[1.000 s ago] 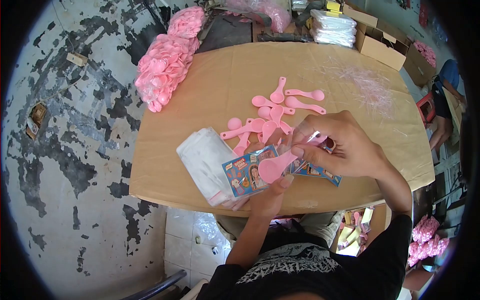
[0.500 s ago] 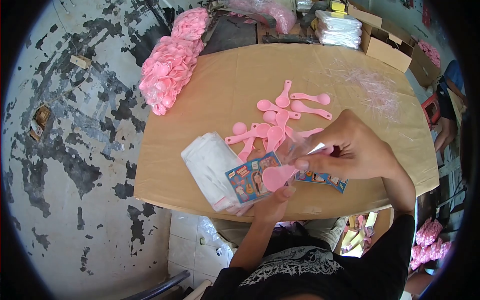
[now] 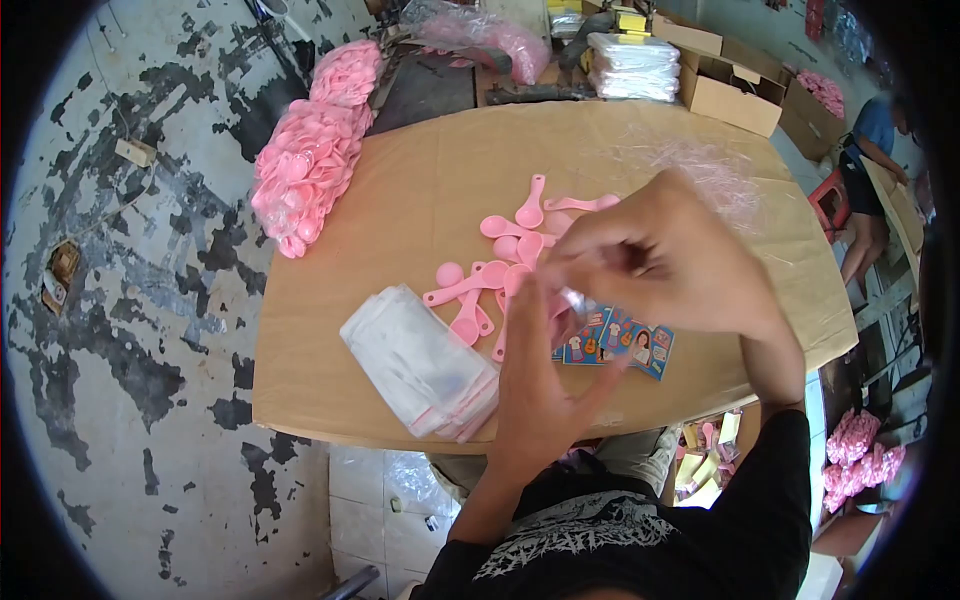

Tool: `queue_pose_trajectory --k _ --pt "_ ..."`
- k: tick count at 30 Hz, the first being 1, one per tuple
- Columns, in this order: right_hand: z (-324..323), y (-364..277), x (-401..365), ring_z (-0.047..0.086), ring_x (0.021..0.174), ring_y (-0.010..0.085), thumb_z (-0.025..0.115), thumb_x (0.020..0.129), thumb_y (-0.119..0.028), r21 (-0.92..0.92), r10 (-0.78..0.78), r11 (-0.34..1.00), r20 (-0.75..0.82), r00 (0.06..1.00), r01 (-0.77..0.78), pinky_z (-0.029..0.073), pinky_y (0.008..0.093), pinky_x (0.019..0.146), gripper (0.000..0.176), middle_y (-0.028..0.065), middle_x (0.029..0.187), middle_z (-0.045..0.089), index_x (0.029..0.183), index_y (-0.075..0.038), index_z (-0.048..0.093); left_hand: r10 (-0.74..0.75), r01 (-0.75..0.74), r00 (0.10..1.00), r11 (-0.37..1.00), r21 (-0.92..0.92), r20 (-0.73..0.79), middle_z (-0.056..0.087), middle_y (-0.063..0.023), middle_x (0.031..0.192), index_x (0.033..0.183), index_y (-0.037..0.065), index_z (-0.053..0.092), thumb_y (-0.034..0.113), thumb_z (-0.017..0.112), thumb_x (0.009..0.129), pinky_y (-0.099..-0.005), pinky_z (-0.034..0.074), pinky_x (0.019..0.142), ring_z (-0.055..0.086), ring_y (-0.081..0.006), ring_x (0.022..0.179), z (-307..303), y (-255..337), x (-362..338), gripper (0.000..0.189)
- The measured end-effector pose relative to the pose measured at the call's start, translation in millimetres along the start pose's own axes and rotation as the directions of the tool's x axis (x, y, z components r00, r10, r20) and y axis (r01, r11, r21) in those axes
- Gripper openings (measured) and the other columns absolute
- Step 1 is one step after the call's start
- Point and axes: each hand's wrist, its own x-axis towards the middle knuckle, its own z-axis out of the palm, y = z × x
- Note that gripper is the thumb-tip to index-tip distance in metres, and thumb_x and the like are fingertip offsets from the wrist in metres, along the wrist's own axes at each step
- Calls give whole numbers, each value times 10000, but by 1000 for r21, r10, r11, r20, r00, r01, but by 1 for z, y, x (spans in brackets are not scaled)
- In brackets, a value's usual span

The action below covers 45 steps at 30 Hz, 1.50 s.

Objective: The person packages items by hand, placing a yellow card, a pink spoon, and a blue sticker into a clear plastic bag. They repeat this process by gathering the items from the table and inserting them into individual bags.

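My left hand [image 3: 540, 375] is raised over the table's near half, thumb spread to the side, fingers against a clear plastic bag [image 3: 572, 303] that shows pinkish. Closed in a pinch, my right hand [image 3: 675, 260] meets the left fingertips at the bag's upper end. Both hands are slightly smeared by motion and hide most of the bag. Pink measuring spoons [image 3: 500, 270] lie in a loose heap behind my hands. Blue printed cards [image 3: 615, 340] are under and beside them. Left of my left hand is a stack of clear plastic bags [image 3: 415, 360].
A brown-paper-covered table [image 3: 320, 330] fills the middle. Bagged pink spoons [image 3: 315, 150] stand at its back left edge. Thin plastic strips [image 3: 715, 180] lie at the right. Wrapped packs [image 3: 633, 68] and a cardboard box [image 3: 735, 95] line the back. Another person [image 3: 865, 190] is at far right.
My hands have come together, and the bag with the pink spoon and blue card has gone mostly out of sight between them. My left hand has turned upright. The view has shifted slightly.
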Motion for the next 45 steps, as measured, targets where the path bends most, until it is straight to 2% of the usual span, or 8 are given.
queue_pose_trajectory --k 2,8,14,20,24,27,32,45 --pt "6 -1 5 518 483 130 656 836 -141 41 3 999 145 989 -9 407 279 488 137 81 577 573 881 -23 707 -80 79 997 996 35 11 584 -162 1118 1306 -40 417 147 618 911 -330 484 847 593 -212 1018 2 -2 3 481" --pt "7 39 10 609 647 114 622 904 -200 162 -6 986 -177 984 35 477 277 606 227 87 738 659 1022 -13 669 -156 256 960 821 -511 232 538 -123 1244 1360 -39 380 43 498 965 -300 445 951 534 -167 1147 -9 2 14 421" --pt "2 48 6 595 630 62 703 841 -144 249 40 966 113 993 -67 454 221 571 212 28 760 688 1029 -46 698 -147 410 880 717 -564 452 451 -115 1368 1397 -34 337 47 520 959 -312 390 1022 457 -171 1247 -15 3 19 482" --pt "-5 46 1 601 640 71 686 848 -114 234 98 959 248 964 -157 465 243 560 153 33 796 688 986 -50 698 -262 257 963 842 -474 57 614 -173 1148 1327 -40 411 150 433 1013 -320 532 849 617 -245 1063 -9 -3 20 367" --pt "4 43 2 628 730 157 692 802 -85 55 -12 998 -24 1000 14 490 262 616 126 48 865 658 927 -68 687 -145 95 984 923 -373 -107 619 -184 1109 1262 -61 462 154 407 1020 -388 600 790 652 -271 974 -6 -15 25 328" --pt "9 44 2 617 810 204 715 759 -122 -243 -272 944 -200 941 221 506 302 672 143 40 888 630 895 -88 687 -213 173 975 898 -404 -56 598 -122 1159 1303 -58 464 102 448 1004 -216 515 748 591 -134 1048 -6 -16 21 339" --pt "25 41 -3 593 869 201 726 714 -215 -496 -380 823 -120 917 276 495 342 716 176 19 849 623 854 -111 700 -188 152 981 897 -416 -48 602 -128 1101 1243 -68 492 90 452 995 -319 608 731 639 -180 936 2 10 24 297" --pt "19 56 -4 600 814 215 726 677 -191 -448 -319 852 -37 947 270 475 360 710 144 32 744 634 774 -94 681 -208 198 977 969 145 54 613 -106 691 1258 -43 514 91 530 948 -254 349 432 466 -51 493 -8 11 29 339"
